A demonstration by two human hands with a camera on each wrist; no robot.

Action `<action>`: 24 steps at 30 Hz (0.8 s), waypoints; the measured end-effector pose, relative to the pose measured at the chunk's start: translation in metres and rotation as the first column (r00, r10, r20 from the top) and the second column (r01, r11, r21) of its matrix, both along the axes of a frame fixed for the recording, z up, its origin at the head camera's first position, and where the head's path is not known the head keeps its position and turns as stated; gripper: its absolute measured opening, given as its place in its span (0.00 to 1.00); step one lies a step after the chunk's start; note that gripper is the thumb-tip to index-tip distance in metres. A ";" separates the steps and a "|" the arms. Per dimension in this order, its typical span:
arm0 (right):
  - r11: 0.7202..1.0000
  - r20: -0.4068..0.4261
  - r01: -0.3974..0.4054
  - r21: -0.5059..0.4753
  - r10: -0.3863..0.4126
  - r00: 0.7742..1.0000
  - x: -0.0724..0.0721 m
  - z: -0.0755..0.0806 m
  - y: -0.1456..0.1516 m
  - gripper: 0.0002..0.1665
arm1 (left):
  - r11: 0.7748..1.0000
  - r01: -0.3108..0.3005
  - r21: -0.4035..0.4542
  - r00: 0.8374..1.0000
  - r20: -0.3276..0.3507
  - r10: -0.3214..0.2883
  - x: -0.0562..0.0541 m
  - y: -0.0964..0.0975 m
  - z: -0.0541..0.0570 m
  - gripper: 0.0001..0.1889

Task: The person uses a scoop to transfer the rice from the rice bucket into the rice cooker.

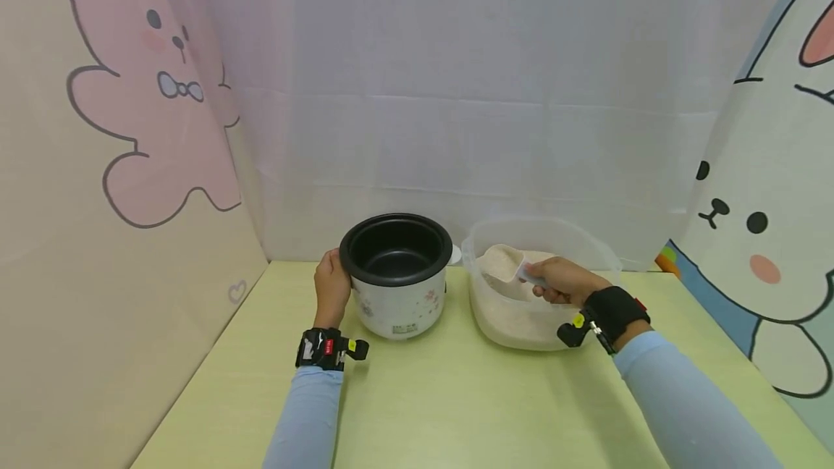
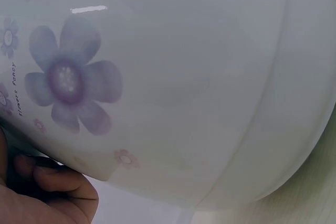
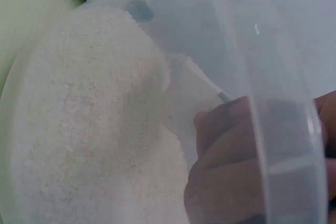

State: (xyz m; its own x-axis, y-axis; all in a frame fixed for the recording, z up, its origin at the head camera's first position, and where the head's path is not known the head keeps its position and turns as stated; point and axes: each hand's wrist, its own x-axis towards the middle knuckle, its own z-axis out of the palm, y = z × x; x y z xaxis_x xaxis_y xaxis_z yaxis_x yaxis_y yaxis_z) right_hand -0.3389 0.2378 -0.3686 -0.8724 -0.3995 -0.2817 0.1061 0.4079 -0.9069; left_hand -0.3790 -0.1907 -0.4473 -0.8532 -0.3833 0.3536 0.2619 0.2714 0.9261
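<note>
A white rice cooker (image 1: 399,310) with a flower print and a black inner pot (image 1: 397,255) stands lidless on the table. My left hand (image 1: 332,284) grips its left side just below the rim; curled fingers (image 2: 65,182) show beside the printed wall in the left wrist view. To the right is a clear plastic tub (image 1: 508,320) of white rice (image 3: 79,108). Inside it, my right hand (image 1: 560,279) holds a scoop (image 1: 536,275) by the handle. The scoop's bowl is heaped with rice and tilts over the rice in the tub.
The pale yellow-green table (image 1: 417,404) stretches in front of the cooker and the tub. A white sheet (image 1: 482,107) hangs close behind them. Cartoon-printed cloths (image 1: 169,107) stand along the left and right sides. Each wrist wears a strapped camera (image 1: 329,348).
</note>
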 end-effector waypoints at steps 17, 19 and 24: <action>0.942 0.114 0.135 -0.307 -0.105 0.988 0.001 0.021 0.002 0.27 | 1.000 -0.016 -0.020 1.000 -0.017 0.015 -0.001 0.000 0.001 0.19; 0.932 0.110 0.147 -0.332 -0.117 0.987 0.001 0.026 -0.004 0.27 | 1.000 -0.015 -0.025 1.000 -0.017 0.014 -0.001 0.000 0.001 0.19; 0.898 0.134 0.196 -0.393 -0.155 0.979 0.003 0.042 -0.025 0.24 | 1.000 -0.003 -0.027 1.000 -0.015 0.003 0.000 -0.001 0.000 0.20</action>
State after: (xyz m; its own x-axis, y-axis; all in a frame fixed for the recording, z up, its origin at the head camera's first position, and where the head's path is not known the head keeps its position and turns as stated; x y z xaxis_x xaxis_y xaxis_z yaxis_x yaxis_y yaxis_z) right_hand -0.3356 0.2124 -0.3262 -0.9156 -0.3391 -0.2162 0.2378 -0.0228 -0.9711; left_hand -0.3790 -0.1917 -0.4471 -0.8466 -0.3760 0.3768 0.2752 0.2969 0.9144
